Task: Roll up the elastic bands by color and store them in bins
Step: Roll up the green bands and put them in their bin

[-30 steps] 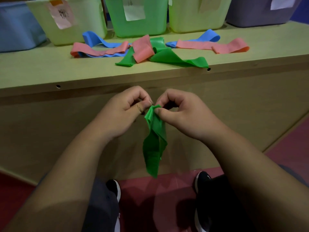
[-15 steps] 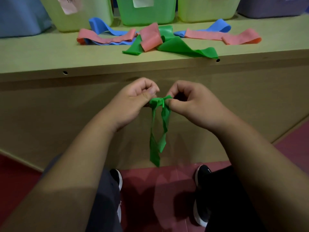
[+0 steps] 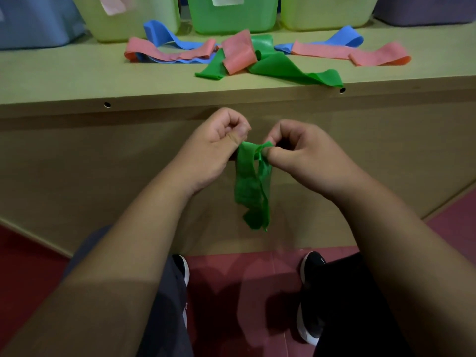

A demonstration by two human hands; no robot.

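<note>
Both hands, the left hand [image 3: 213, 148] and the right hand [image 3: 304, 155], pinch the top of a green band [image 3: 251, 184] that hangs soft and floppy between them, so rolling from that pinched end looks easiest.

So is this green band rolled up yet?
Not rolled: the green band hangs loose, its top pinched between left hand and right hand.

Loose bands [image 3: 238, 55], pink, blue, green, are being carried by the cabinet top [image 3: 64, 78]. Bins [image 3: 233, 14] are being carried behind them.
</note>
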